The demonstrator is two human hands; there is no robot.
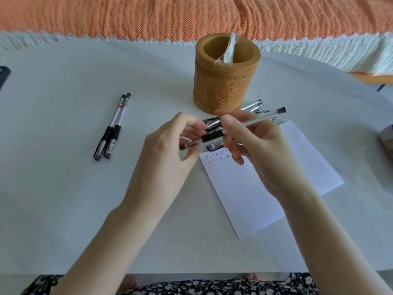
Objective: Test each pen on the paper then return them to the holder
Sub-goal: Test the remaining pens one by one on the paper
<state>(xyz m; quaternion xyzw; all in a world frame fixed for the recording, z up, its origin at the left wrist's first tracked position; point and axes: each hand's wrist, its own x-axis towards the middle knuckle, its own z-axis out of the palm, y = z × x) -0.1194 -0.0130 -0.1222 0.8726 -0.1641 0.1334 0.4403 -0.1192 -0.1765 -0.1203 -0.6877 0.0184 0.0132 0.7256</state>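
A: Surface (63,188): white and wide. An orange cloth (148,15) lies beyond its far edge.

B: Holder?

A: The holder (225,86) is tan and carved, upright at far centre. A clear wrapper (227,50) sticks out of its mouth.

B: Loose pens?

A: A pile (253,105) lies on the surface just beside the holder's base, to its right, partly hidden by the hands. Two pens (112,128) lie side by side, well apart to the left.

B: And the one in hand?

A: The pen (259,118) has a clear barrel and a black grip. It is held slantwise in the air above the pile, black end plug up and to the right.

B: Grip?

A: The right hand (261,150) has thumb and fingers (234,126) clamped round the barrel. The left hand (168,150) pinches the lower-left end, fingertips closed on it. I cannot tell whether a cap sits there.

B: Paper?

A: The paper (265,188) is white, lying flat and askew, right of centre. The right hand covers part of it. Two short rows of small marks (219,158) sit at its far left corner.

B: Edges of view?

A: A dark object (3,75) is cut off at the left, and flowered fabric (212,286) shows at the bottom.
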